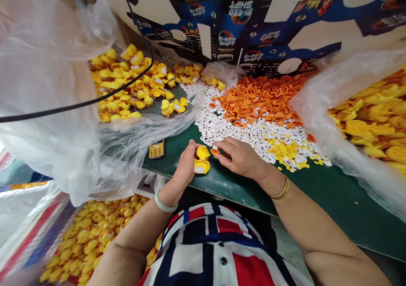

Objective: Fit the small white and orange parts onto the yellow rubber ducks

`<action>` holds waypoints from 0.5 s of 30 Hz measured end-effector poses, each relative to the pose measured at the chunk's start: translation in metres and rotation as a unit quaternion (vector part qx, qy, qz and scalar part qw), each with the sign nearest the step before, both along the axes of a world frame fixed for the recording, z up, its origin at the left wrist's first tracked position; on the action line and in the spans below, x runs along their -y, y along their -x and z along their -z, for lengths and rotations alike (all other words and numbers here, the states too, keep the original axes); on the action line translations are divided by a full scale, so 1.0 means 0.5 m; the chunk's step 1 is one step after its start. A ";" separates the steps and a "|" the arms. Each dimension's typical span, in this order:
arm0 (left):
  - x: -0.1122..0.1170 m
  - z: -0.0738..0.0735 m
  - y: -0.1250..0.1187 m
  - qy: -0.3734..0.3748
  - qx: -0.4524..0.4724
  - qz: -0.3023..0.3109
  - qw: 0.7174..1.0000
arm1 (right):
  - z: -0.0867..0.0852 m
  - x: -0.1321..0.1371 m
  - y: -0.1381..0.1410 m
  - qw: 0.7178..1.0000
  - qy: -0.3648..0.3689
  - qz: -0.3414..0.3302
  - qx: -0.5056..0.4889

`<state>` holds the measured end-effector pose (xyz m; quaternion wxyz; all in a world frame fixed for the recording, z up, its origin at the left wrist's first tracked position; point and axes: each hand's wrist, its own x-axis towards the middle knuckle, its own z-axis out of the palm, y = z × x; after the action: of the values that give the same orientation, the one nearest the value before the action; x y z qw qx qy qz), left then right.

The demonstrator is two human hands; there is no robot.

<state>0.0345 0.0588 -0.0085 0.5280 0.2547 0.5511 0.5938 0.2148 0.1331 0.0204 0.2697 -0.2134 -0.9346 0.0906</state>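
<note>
Two hands working close together, figure centre: my left hand grips a yellow rubber duck above the green bench, my right hand pinching a small orange beak just beside it, with heaped orange beaks and white plastic eyes beyond.

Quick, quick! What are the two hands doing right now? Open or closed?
Left hand: closed, holding a yellow rubber duck.
Right hand: closed, pinching a small orange plastic piece.
</note>
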 end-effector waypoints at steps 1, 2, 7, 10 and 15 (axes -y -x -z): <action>-0.001 0.001 -0.001 -0.007 -0.018 0.005 1.000 | 0.000 0.006 0.003 1.000 -0.004 0.000 0.018; -0.002 0.001 -0.002 -0.014 -0.034 0.010 0.999 | 0.001 0.011 0.006 0.999 -0.005 -0.001 0.035; -0.007 -0.003 -0.012 -0.009 -0.028 0.032 0.999 | 0.009 0.018 0.015 0.996 0.010 -0.003 0.083; -0.005 -0.009 -0.011 0.004 0.056 0.052 0.997 | 0.013 0.010 0.011 0.997 0.030 -0.012 0.066; 0.005 -0.028 -0.001 -0.014 0.118 0.102 0.988 | 0.014 0.002 0.006 0.999 0.032 -0.017 0.033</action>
<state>0.0349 0.0563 0.0053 0.6433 0.2455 0.4477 0.5705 0.2119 0.1321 0.0133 0.2302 -0.2091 -0.9430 0.1182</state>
